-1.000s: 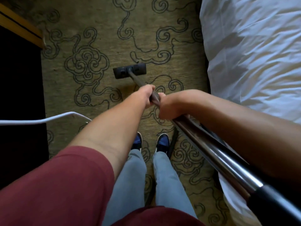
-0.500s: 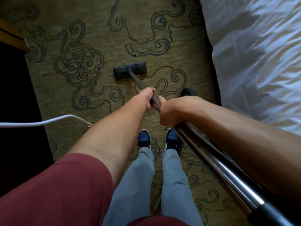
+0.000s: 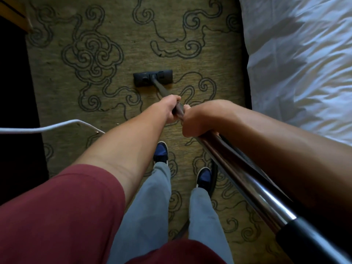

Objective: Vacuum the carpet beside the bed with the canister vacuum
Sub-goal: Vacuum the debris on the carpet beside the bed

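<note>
Now, at the far left, dark furniture with a wooden edge borders the carpet, and a white cord trails across the carpet's left side toward the person's legs. Near the middle, the floor head sits flat on the carpet, squarer to the view than half a second ago, when it lay slightly angled. The left hand is curled round the wand just ahead of the right hand, which grips it behind; the two nearly touch. The feet have changed: the left shoe now stands ahead of the right shoe, where before they were side by side. That suggests a step taken along the strip, so the stroke is advancing over fresh carpet. At the right, the bed with its white cover runs alongside. The canister itself is not in view.
</note>
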A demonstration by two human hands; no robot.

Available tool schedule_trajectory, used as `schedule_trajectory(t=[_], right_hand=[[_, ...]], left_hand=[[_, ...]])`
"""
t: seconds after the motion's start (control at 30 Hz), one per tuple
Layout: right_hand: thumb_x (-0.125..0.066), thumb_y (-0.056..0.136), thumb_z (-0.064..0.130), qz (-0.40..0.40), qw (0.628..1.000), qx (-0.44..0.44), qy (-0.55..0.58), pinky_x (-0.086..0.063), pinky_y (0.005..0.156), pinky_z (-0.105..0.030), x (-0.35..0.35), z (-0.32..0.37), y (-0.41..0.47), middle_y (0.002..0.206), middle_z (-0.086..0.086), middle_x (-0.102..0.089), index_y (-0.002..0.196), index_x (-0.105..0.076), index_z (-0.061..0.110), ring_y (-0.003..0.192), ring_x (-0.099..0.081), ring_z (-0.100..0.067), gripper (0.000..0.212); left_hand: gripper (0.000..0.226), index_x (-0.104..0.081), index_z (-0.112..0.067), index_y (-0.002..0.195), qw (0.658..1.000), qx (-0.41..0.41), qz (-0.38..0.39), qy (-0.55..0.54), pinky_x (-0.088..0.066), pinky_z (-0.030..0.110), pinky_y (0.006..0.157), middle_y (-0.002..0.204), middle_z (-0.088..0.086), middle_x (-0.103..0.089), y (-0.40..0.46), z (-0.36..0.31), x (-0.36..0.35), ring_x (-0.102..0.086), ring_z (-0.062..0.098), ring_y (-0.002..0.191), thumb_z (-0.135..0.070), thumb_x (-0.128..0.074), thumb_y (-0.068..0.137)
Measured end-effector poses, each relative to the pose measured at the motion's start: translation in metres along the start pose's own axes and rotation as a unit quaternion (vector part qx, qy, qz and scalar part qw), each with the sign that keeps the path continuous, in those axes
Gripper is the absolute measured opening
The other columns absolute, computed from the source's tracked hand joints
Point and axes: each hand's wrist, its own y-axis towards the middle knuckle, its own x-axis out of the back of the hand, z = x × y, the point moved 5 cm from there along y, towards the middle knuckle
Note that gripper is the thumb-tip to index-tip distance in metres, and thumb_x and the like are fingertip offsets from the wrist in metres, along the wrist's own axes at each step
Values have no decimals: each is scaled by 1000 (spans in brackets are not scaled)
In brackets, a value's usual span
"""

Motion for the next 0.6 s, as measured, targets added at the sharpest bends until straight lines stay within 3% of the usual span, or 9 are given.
schedule_trajectory(t=[0.1, 0.17, 0.27, 0.37, 0.5, 0.6], right_hand=[[-52, 94, 24, 10, 997, -24, -66, -45, 79, -34, -24, -11, -11, 127, -12, -55, 144, -35, 8, 117, -53, -28, 56], [-51, 93, 24, 12, 995, -40, -86, -42, 75, -32, -47, -21, -15, 127, -10, -53, 150, -20, 8, 115, -54, -26, 67], [-49, 92, 24, 23, 994, -45, -96, -41, 91, -35, -84, -39, -25, 137, -13, -47, 152, -5, 5, 122, -49, -28, 77], [-46, 93, 25, 44, 992, -44, -108, -42, 91, -37, -118, -60, -36, 150, -15, -33, 152, 6, 6, 128, -44, -30, 81], [-39, 97, 30, 66, 988, -54, -127, -31, 106, -40, -162, -90, -51, 157, -14, -17, 152, 11, 8, 137, -31, -32, 78], [-41, 96, 27, 61, 987, -44, -139, -32, 105, -40, -184, -106, -60, 154, -17, -23, 151, 12, 6, 136, -32, -33, 80]], left_hand=[[23, -54, -8, 109, 1000, 2, -8, 1, -47, 21, 36, 66, 10, -60, 3, 31, -6, -59, 19, 36, -28, -51, 100], [27, -54, -8, 115, 1000, 2, -16, -1, -50, 23, 39, 83, 10, -63, 8, 55, -7, -63, 19, 51, -30, -53, 99], [30, -54, -9, 121, 999, 5, -32, -13, -50, 23, 41, 100, 10, -64, 11, 99, -17, -61, 19, 60, -29, -55, 98], [28, -55, -12, 122, 999, 9, -34, -39, -51, 25, 39, 94, 11, -61, 10, 138, -32, -59, 20, 55, -28, -54, 99], [25, -53, -8, 112, 998, 19, -37, -50, -50, 24, 37, 82, 11, -59, 13, 187, -53, -56, 20, 55, -30, -52, 100], [28, -52, -7, 115, 998, 15, -42, -54, -49, 22, 35, 89, 11, -59, 13, 214, -68, -56, 19, 59, -30, -53, 100]])
